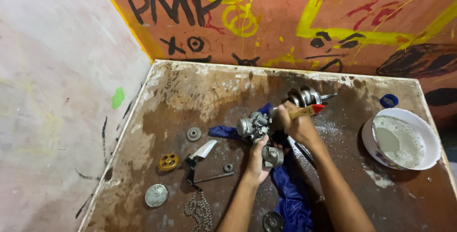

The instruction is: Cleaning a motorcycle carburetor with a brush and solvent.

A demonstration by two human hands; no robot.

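My left hand [257, 158] grips a grey metal carburetor [257, 129] from below, holding it over a blue cloth [290, 189] on a worn wooden table [190, 89]. Above and to the right of it, my right hand [295, 125] is closed on a brush with a pale wooden handle and a red end [309, 111], pressed against the carburetor. A metal crankshaft [307, 96] lies just behind my right hand.
A white bowl [428, 132] of soapy water stands at the right, a blue cap [389, 101] behind it. Left of my hands lie a grey gear [193, 134], a brass sprocket [168, 162], a round metal cover [156, 195], a chain [200, 210], a lever [202, 158]. Painted walls close in the back and left.
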